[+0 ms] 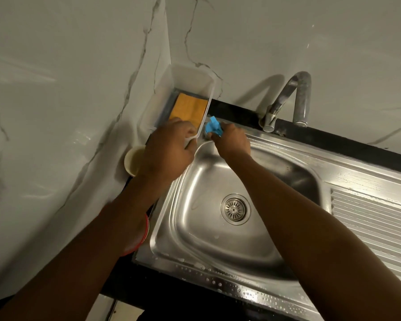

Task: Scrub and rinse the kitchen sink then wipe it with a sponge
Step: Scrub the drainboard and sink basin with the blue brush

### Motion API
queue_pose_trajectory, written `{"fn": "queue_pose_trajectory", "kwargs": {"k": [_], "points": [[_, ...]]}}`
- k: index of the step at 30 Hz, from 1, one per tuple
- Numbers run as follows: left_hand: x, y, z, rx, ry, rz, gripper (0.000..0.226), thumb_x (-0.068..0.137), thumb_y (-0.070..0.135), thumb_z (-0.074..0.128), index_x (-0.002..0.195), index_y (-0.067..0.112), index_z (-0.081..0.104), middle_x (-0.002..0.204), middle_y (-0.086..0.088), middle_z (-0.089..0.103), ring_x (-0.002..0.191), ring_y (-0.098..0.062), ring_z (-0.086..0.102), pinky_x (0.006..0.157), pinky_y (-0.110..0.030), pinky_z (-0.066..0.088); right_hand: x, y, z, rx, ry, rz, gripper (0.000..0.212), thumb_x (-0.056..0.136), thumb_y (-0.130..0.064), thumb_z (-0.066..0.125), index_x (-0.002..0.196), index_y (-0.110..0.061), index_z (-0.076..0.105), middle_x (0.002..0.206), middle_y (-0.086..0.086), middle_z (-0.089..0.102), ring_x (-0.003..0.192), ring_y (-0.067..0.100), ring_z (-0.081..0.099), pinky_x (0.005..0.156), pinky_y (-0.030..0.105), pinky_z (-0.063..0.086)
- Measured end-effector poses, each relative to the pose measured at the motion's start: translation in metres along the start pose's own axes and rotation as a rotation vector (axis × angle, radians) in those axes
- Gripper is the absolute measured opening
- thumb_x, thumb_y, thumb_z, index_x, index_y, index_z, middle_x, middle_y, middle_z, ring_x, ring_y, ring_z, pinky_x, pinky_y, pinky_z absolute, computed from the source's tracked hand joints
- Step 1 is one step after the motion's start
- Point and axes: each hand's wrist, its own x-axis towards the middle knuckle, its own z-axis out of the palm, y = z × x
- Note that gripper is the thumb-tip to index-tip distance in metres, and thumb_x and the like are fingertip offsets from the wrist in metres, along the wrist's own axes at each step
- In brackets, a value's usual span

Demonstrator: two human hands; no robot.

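We are holding the clear tub (190, 89) with our left hand (169, 149), so the orange sponge (188, 107) inside lies just past those fingers, while our right hand (232, 142) is gripping the blue scrubber (213, 128) by the sink (218, 258) corner

Left hand (169, 149) grips the near end of the clear plastic tub (190, 89), just off the sink's (218, 246) far-left corner, an orange sponge (188, 110) lying inside. Right hand (233, 141) is closed around a blue scrubber (214, 129) at that same corner of the sink rim. Behind the sink stands the tap (292, 100). A cream cup (132, 159) sits left of the sink, partly hidden by the left hand.
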Motion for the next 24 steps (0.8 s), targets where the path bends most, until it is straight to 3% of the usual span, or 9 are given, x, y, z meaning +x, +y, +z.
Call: {"fn": "queue_pose_trajectory", "kwargs": {"k": [7,13,16,20,24], "points": [[-0.011,-0.006,-0.019,-0.046,0.018,-0.038,0.019,0.092,0.023,0.073,0.107,0.011,0.076,0.09,0.001,0.075,0.078,-0.013,0.069,0.072,-0.04,0.062,-0.027,0.009,0.017,0.035,0.034,-0.049,0.055,0.099,-0.059,0.058,0.146,-0.033,0.053,0.116,-0.003,0.072,0.092,0.013,0.064,0.07,0.03,0.045],[-0.031,-0.01,-0.028,-0.06,0.025,-0.1,0.012,0.093,0.023,0.075,0.101,0.013,0.077,0.083,0.005,0.074,0.073,-0.009,0.069,0.07,-0.039,0.062,-0.002,0.005,0.0,0.034,0.056,-0.038,0.054,0.097,-0.056,0.064,0.143,-0.03,0.058,0.119,0.0,0.073,0.103,0.021,0.07,0.086,0.042,0.06],[-0.04,-0.007,-0.031,-0.076,0.03,-0.12,0.013,0.093,0.024,0.075,0.102,0.015,0.077,0.084,0.006,0.075,0.074,-0.008,0.07,0.071,-0.039,0.063,-0.025,-0.002,0.014,0.15,0.063,0.007,0.055,0.098,-0.055,0.063,0.146,-0.03,0.054,0.12,-0.003,0.072,0.099,0.015,0.069,0.077,0.031,0.055],[-0.049,-0.003,-0.032,-0.1,0.029,-0.112,0.016,0.093,0.025,0.075,0.103,0.014,0.078,0.086,0.004,0.077,0.076,-0.009,0.071,0.072,-0.037,0.063,-0.064,-0.003,0.037,0.277,0.037,0.061,0.055,0.099,-0.056,0.061,0.145,-0.028,0.055,0.108,-0.008,0.069,0.077,0.001,0.061,0.057,0.02,0.044],[-0.056,-0.002,-0.03,-0.109,0.012,-0.135,0.022,0.093,0.026,0.075,0.111,0.012,0.078,0.091,0.003,0.078,0.08,-0.009,0.071,0.076,-0.03,0.062,-0.099,-0.001,0.055,0.383,0.004,0.074,0.051,0.097,-0.057,0.063,0.141,-0.03,0.059,0.115,-0.007,0.072,0.091,0.007,0.066,0.065,0.019,0.047]]}}
